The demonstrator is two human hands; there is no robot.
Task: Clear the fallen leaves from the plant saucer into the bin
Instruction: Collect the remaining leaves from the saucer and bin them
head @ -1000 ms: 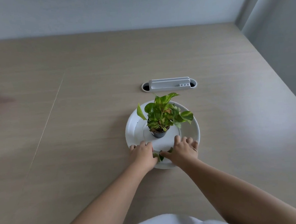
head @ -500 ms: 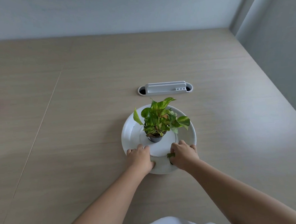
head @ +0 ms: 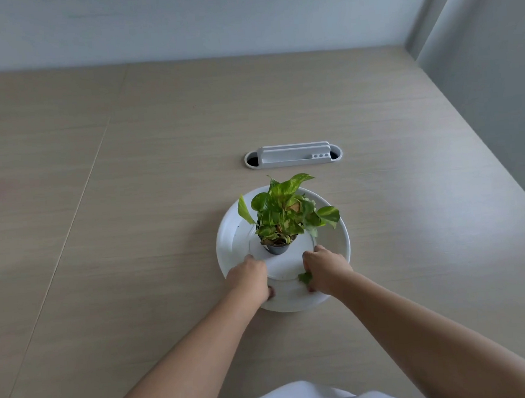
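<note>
Saucer (head: 334, 240): white, round, on tabletop (head: 132, 206), centre-near; small potted plant (head: 284, 219) upright at middle
Right hand (head: 327, 270): on near-right of saucer, fingers curled, grasping fallen leaves (head: 305, 277) against palm
Left hand (head: 250, 278): on near-left rim, fingers curled over edge, gripping saucer
Bin: not in view
Cable grommet (head: 292, 158): far side, well apart
Risks: loose leaves slipping from grasp onto tabletop during carry; wrist brushing foliage, tipping pot
Writing, brands: none readable
</note>
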